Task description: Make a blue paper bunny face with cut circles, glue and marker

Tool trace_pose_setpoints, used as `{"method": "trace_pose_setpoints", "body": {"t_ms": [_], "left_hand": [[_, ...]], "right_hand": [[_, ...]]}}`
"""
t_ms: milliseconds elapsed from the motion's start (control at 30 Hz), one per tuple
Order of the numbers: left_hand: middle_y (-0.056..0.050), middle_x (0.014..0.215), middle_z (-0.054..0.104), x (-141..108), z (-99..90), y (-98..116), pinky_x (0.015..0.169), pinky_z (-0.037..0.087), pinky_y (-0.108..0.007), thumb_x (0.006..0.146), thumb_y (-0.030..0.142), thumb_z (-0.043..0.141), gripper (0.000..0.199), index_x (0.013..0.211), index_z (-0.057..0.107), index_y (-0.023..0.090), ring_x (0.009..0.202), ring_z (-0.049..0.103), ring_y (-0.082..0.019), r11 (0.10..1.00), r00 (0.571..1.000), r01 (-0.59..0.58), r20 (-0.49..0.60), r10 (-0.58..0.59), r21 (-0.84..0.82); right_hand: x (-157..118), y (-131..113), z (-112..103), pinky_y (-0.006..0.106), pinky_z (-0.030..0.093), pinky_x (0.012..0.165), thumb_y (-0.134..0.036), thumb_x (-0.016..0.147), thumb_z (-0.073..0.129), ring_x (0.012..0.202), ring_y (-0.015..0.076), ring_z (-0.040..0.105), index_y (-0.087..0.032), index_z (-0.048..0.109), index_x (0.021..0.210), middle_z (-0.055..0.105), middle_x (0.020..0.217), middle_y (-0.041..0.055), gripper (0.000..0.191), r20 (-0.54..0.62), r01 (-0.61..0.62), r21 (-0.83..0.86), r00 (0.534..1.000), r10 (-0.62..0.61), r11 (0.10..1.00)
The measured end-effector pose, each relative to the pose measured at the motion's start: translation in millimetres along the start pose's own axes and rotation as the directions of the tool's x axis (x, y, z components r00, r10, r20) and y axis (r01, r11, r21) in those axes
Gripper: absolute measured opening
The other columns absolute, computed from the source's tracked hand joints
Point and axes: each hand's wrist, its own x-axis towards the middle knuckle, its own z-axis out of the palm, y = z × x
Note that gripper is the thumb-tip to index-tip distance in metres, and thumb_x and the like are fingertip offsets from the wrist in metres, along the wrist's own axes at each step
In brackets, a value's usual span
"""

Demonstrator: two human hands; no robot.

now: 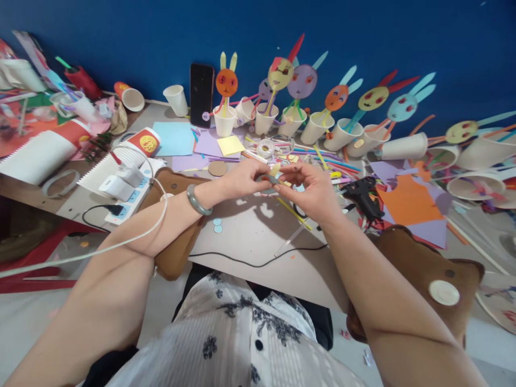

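Above the middle of the table, my left hand (248,178) and my right hand (308,188) meet with fingers bent, pinching a small greyish-blue paper piece (271,184) between them. A bit of pale yellow (276,170) shows at the fingertips; whether it is joined to the piece cannot be told. The fingers hide most of what they hold. Two light blue paper discs (218,224) lie on the table below my left hand. Beyond my hands stand paper rabbits on sticks in white paper cups, such as an orange-faced rabbit (227,82).
A black glue gun (365,198) lies right of my right hand, near orange paper (411,199). A power strip (131,196) with plugs is at left. A black cable (245,263) crosses the table's front. A phone (201,95) leans against the blue wall.
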Motion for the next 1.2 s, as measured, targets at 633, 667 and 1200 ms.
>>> {"method": "trace_pose_setpoints", "body": {"t_ms": [633,667,1200], "left_hand": [[-0.005,0.112,0.074,-10.9,1.6,-5.9,0.099,0.054,-0.041,0.098,0.033,0.058,0.02,0.09,0.075,0.029,0.112,0.068,-0.021,0.77,0.736,-0.569,-0.24,0.633,0.287],[-0.005,0.112,0.074,-10.5,1.9,-6.7,0.097,0.055,-0.039,0.099,0.031,0.057,0.019,0.091,0.075,0.028,0.111,0.068,-0.02,0.743,0.704,-0.603,-0.244,0.667,0.291],[-0.005,0.117,0.071,-9.7,0.6,-11.1,0.097,0.056,-0.039,0.098,0.024,0.051,0.021,0.101,0.071,0.027,0.114,0.067,-0.019,0.698,0.675,-0.617,-0.212,0.707,0.364]], "right_hand": [[-11.3,12.3,-2.0,0.051,0.048,0.085,-0.033,0.086,0.067,0.086,0.0279,0.068,-0.03,0.068,0.093,0.072,0.091,0.008,0.007,-0.1,0.33,-0.662,0.852,-0.515,0.673],[-11.8,12.3,-2.3,0.051,0.048,0.085,-0.033,0.086,0.067,0.085,0.0278,0.068,-0.03,0.068,0.092,0.072,0.09,0.0081,0.007,-0.098,0.336,-0.654,0.851,-0.517,0.677],[-15.2,13.0,-5.6,0.049,0.047,0.081,-0.03,0.091,0.065,0.077,0.0238,0.067,-0.03,0.069,0.089,0.073,0.087,0.0064,0.005,-0.068,0.405,-0.675,0.799,-0.598,0.617]]}}
